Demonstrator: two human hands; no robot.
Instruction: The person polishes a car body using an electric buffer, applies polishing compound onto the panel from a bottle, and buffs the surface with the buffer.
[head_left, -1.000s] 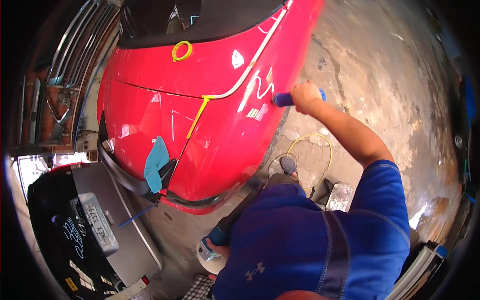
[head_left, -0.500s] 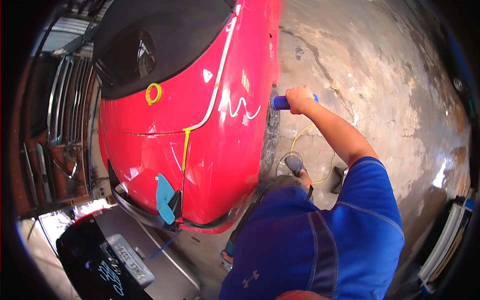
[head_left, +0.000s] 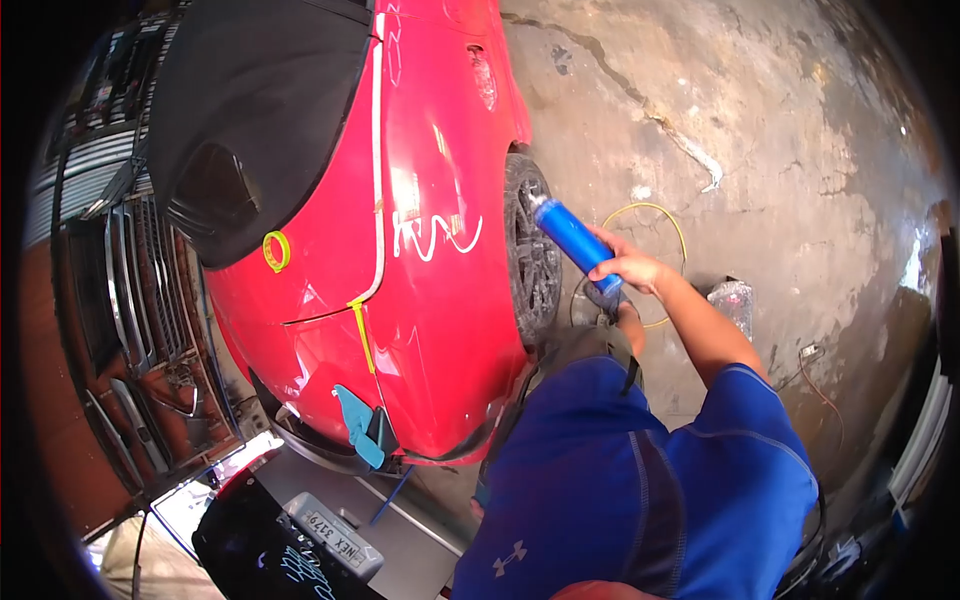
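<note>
The person's right hand [head_left: 628, 264] is closed around the lower part of a blue bottle [head_left: 575, 240], which sits tilted just right of the car's wheel [head_left: 530, 255], its nozzle end pointing far and left. Left of the wheel, a white squiggle [head_left: 440, 225] marks the red car body [head_left: 430, 330]. The left hand [head_left: 477, 509] barely shows at the shirt's [head_left: 600, 480] left edge; its grip cannot be told. A teal cloth [head_left: 354, 420] lies on the car's near end.

A tape roll [head_left: 268, 254] lies on the car [head_left: 440, 320], left of the bottle [head_left: 576, 243].
</note>
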